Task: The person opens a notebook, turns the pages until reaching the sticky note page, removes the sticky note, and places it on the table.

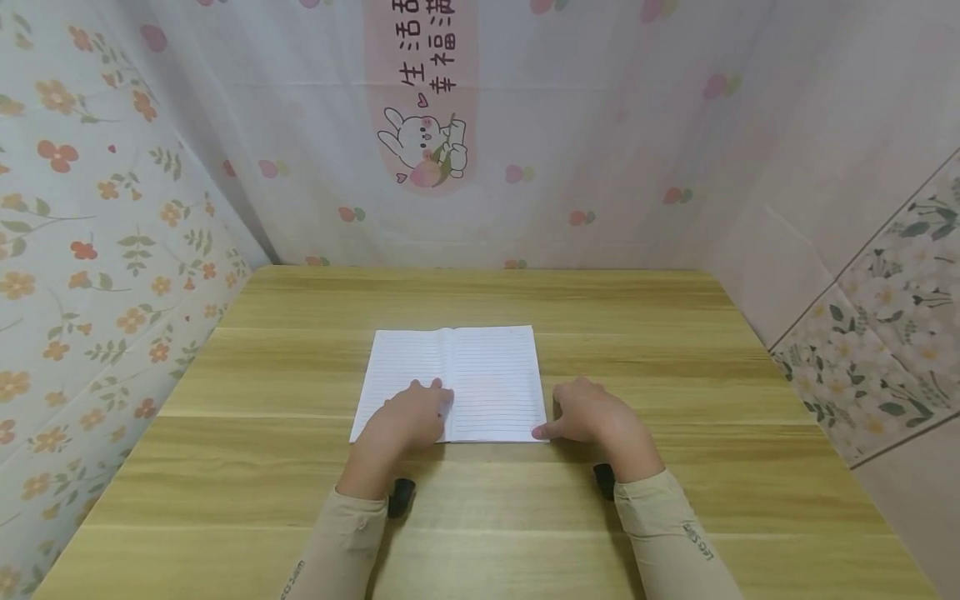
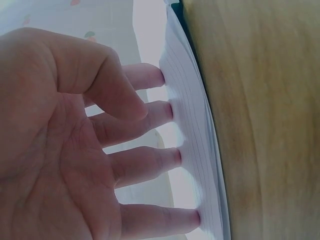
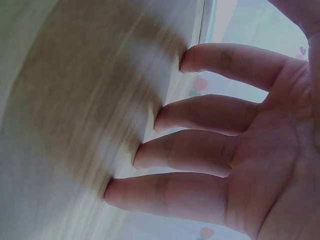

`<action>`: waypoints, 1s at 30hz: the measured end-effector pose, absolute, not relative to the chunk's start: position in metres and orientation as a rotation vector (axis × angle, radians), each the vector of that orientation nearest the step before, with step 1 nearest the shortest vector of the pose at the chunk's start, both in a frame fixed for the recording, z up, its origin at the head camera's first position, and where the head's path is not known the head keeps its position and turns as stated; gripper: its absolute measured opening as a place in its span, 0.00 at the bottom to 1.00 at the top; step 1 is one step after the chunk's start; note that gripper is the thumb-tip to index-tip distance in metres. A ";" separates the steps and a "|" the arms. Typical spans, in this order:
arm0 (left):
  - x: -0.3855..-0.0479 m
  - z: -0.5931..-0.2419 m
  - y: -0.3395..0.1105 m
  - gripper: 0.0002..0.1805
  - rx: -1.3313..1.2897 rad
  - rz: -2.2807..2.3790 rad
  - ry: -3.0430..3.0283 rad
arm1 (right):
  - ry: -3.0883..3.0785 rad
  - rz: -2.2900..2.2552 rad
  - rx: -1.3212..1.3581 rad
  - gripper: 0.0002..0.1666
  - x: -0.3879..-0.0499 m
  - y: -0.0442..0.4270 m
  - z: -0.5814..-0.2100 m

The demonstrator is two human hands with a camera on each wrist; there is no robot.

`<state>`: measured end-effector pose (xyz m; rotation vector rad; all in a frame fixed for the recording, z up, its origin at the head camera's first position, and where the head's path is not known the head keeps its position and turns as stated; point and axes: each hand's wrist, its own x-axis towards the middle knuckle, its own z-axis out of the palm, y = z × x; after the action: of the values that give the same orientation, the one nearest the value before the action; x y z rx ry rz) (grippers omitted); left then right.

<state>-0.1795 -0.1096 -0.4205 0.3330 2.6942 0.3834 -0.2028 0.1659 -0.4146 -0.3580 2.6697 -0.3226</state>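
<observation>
Steadying the notebook (image 1: 497,367) well should take light, even pressure, to avoid creases. It lies open on the counter (image 1: 487,525); the left hand (image 1: 408,412), grasping nothing, spreads its fingertips on the left page (image 1: 401,358). The right hand (image 1: 591,411), also empty, rests fingertips on the counter, thumb at the notebook's near right corner.
</observation>
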 end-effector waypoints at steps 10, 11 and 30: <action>-0.178 -0.418 -0.109 0.28 0.332 0.400 2.694 | 2.673 -0.337 -0.357 0.28 -0.201 0.165 -0.413; -0.178 -0.418 -0.109 0.28 0.331 0.397 2.695 | 2.671 -0.341 -0.354 0.28 -0.201 0.165 -0.413; -0.183 -0.426 -0.107 0.19 0.382 0.441 2.749 | 2.667 -0.410 -0.373 0.29 -0.202 0.164 -0.413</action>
<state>-0.1828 -0.1071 -0.4258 0.3820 2.7495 0.4407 -0.2020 0.1641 -0.4129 -0.3734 2.6666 -0.4096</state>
